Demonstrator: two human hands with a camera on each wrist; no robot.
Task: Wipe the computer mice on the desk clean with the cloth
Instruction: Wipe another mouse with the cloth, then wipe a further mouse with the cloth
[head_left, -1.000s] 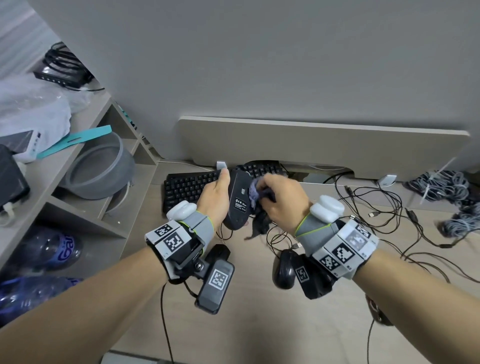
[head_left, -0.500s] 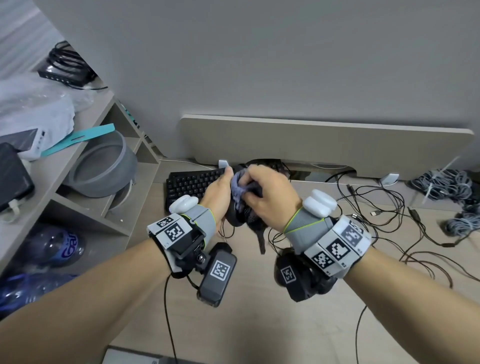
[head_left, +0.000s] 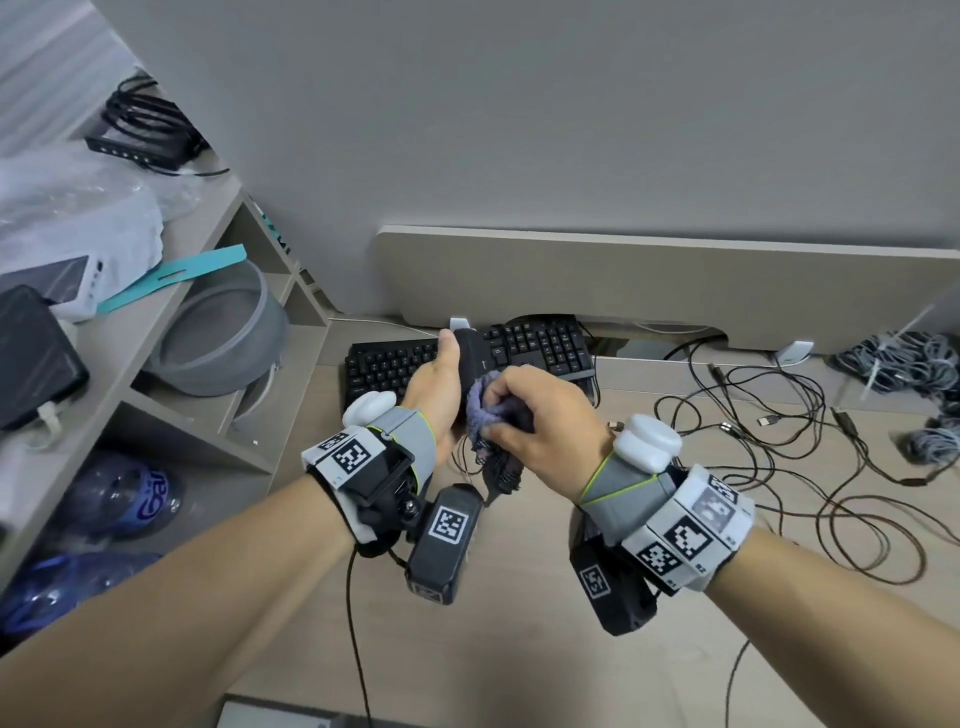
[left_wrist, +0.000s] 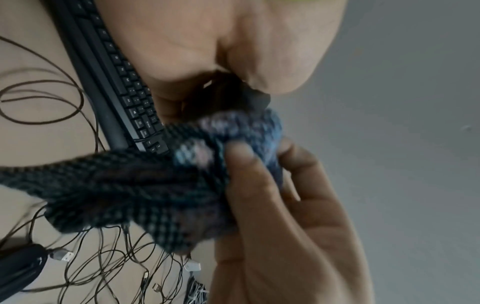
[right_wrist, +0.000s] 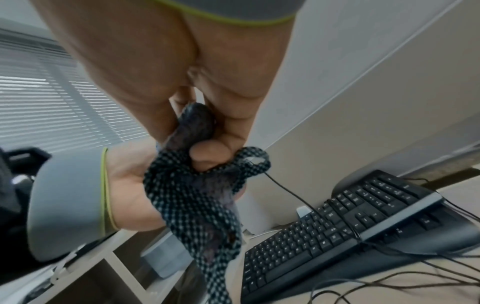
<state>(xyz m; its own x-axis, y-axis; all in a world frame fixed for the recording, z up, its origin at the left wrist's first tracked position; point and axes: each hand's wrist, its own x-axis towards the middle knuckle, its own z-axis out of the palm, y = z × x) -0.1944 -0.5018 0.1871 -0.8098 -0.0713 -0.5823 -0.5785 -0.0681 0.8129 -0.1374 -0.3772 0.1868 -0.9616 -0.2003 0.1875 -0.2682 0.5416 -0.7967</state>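
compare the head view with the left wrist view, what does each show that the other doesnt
Only the head view shows the left hand gripping the black mouse, the shelf unit with a grey bowl, and both wrist rigs. Only the left wrist view shows the cloth's checked weave and the right hand's fingertips pinching it close up, plus a second black mouse lying on the desk. Both show the right hand holding the cloth against the held mouse, the black keyboard, and loose cables.

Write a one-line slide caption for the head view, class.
Left hand holds a black mouse above the desk while the right hand rubs it with a bunched cloth.
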